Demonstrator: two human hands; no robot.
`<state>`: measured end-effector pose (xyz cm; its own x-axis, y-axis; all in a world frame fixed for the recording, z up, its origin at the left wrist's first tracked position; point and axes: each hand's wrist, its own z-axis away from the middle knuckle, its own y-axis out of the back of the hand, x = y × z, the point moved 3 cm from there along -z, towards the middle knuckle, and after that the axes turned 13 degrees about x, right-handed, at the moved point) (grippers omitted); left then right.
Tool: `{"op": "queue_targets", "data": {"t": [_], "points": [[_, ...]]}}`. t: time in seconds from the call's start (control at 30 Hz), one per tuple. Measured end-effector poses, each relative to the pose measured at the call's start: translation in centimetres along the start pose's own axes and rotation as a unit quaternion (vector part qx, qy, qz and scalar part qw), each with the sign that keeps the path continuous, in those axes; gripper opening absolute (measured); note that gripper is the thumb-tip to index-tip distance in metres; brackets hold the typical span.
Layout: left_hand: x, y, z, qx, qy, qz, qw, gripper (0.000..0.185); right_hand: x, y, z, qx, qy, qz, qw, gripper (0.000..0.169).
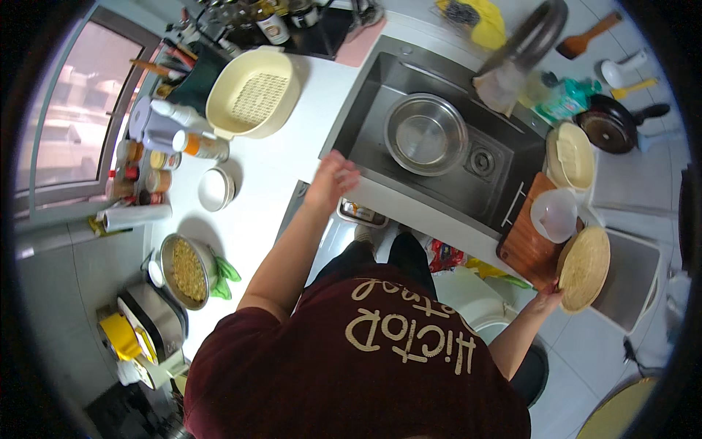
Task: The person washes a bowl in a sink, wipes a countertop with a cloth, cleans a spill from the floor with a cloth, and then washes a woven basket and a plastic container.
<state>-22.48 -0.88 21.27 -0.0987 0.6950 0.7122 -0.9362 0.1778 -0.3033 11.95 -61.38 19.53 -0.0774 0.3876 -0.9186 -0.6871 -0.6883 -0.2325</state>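
Observation:
My left hand (333,178) hovers at the near left corner of the sink, blurred, its fingers loosely bent and holding nothing. Low on the right, my right hand (547,296) grips the rim of a round, shallow tan basket (587,269), which looks woven and is tilted on its side. The basket is beside a wooden cutting board (529,241) that carries a translucent white plastic bowl (554,215). Between my hands, a round stainless steel basin (426,134) sits in the grey sink (362,142), left of the drain.
A cream drain basket (253,93), stacked white bowls (215,189) and a steel bowl of chopped food (189,271) stand on the left counter, with bottles and jars behind. The faucet (526,38) rises beyond the sink. A cream container (571,156) and frying pan (607,123) are at right.

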Motion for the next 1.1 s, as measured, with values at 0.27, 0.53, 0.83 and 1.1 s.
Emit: {"op": "queue_targets", "data": {"t": [0.27, 0.53, 0.83, 1.1], "points": [[10.7, 11.3, -12.7, 0.245, -0.066, 0.279, 0.926, 0.052, 2.0, 1.3, -4.3, 0.017, -0.025, -0.015, 0.999, 0.029], [12.3, 12.0, -16.1, 0.276, -0.063, 0.176, 0.943, 0.030, 0.9, 3.9, -8.3, -0.095, -0.026, -0.047, 0.994, 0.029], [6.8, 7.1, -9.2, 0.109, -0.074, 0.131, 0.983, 0.039, -5.8, -3.0, 5.5, -0.176, 0.060, -0.029, 0.982, 0.020], [0.2, -1.6, -1.5, 0.039, -0.036, -0.015, 0.998, 0.053, -1.3, -9.4, 20.6, -0.350, -0.073, 0.176, 0.917, 0.036]]}}
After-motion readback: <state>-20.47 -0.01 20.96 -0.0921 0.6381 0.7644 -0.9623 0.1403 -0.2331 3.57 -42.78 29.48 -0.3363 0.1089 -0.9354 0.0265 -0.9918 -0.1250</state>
